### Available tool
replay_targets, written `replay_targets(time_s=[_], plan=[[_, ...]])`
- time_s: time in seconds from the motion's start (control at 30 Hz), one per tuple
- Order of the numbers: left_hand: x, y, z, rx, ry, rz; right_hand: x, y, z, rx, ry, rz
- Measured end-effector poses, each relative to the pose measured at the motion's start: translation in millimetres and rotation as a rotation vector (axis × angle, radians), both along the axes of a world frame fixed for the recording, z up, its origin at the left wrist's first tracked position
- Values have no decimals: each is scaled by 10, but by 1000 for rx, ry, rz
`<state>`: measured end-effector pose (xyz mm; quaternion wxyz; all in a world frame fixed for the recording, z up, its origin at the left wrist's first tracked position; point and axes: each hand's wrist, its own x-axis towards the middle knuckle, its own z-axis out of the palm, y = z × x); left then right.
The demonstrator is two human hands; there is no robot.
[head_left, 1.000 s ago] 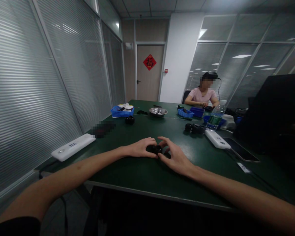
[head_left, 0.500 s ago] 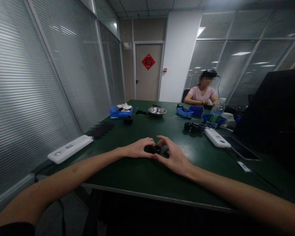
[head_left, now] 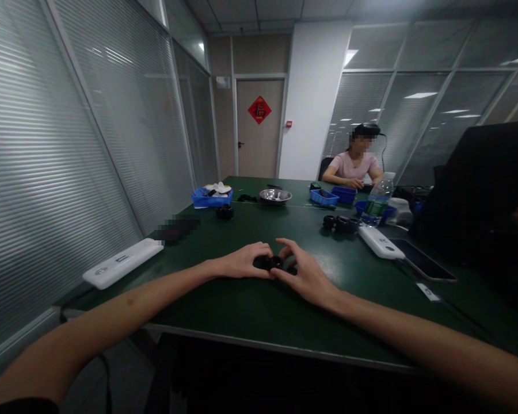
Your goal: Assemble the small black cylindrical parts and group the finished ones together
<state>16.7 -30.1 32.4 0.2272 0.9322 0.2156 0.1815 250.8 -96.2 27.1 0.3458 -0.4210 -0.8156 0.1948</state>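
Note:
Just ahead of me on the green table, a small black ring-shaped part [head_left: 277,262] stands between my two hands, its round opening facing up. My left hand [head_left: 244,261] curves around its left side, fingers and thumb closing in on it. From the right, my right hand [head_left: 306,273] has its thumb against the part's near side and its other fingers bent toward the far side, the index finger raised. Other dark pieces show in the gaps under both hands, too shadowed to make out. The fingertips partly hide the part.
Black round parts [head_left: 340,223] sit at right, others [head_left: 225,212] at left. Behind are a metal bowl [head_left: 275,197], a filled blue basket [head_left: 211,199] and blue trays [head_left: 324,198]. A bottle [head_left: 376,201], white power banks [head_left: 380,241] and phone [head_left: 423,259] lie rightward. A person [head_left: 357,164] sits opposite.
Both hands stay in nearly the same place around the black part, which looks slightly shifted or tilted. The person opposite has moved their hands a little.

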Motion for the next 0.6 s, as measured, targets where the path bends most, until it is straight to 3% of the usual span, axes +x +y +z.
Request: replay_targets(time_s=[0.6], plan=[[13, -12, 1, -5, -18, -7, -7, -37, 29, -14, 16, 46]])
